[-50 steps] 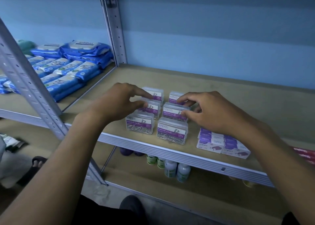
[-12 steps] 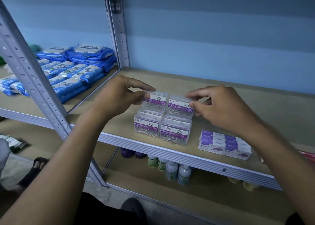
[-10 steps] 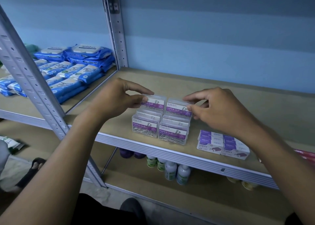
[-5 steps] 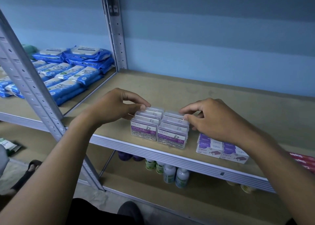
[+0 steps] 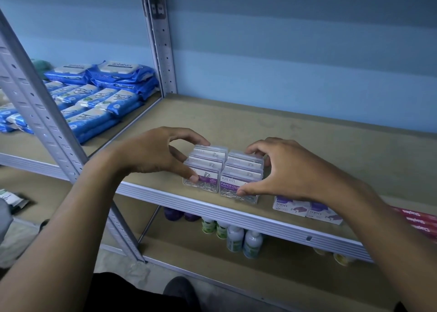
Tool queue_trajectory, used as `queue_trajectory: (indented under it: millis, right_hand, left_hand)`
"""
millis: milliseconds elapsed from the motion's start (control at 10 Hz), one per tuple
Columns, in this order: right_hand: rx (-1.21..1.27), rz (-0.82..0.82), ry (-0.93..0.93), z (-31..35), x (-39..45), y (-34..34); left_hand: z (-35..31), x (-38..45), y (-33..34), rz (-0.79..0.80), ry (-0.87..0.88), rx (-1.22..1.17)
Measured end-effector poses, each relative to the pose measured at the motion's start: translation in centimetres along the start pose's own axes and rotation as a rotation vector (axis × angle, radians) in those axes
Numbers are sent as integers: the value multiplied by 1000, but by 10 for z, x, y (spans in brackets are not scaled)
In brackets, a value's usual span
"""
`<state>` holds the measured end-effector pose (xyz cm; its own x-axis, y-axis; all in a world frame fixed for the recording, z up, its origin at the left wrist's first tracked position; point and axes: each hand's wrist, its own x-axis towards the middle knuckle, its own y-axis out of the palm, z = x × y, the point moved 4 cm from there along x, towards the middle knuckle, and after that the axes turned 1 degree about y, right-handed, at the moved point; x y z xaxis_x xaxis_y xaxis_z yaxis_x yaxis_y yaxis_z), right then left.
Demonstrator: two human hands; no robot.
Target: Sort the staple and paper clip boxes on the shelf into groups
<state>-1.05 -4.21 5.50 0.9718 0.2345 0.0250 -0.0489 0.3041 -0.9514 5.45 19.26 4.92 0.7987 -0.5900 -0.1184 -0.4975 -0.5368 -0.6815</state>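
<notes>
Both grips span wide, curled around the clip boxes [image 5: 223,169] at frame centre: left hand [image 5: 151,155] with its thumb on the front-left box, right hand [image 5: 290,172] thumb on the front-right. Staple boxes [image 5: 307,208] sit apart, lower right. Squeezing unevenly could buckle the block or nudge front boxes off the shelf [image 5: 236,213] edge.

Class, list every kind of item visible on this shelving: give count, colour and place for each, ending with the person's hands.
clear plastic paper clip boxes with purple labels: six, two rows of three, shelf front
white-and-purple cardboard staple boxes: at least two, right of the clips
red packets: count unclear, far right
blue wipe packs: many, left bay
small bottles: several, lower shelf
left hand: grips the left row
right hand: grips the right row
</notes>
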Motion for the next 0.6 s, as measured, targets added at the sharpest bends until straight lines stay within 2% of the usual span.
queue_trajectory:
  millis: [500,600]
  right_hand:
    - [8,-8,-1,0,-10,-5]
    - [60,-142,31,-10,-25,-29]
  left_hand:
    - [-5,-3,1,2,-16,102]
    - [-19,-17,-3,-213,34,166]
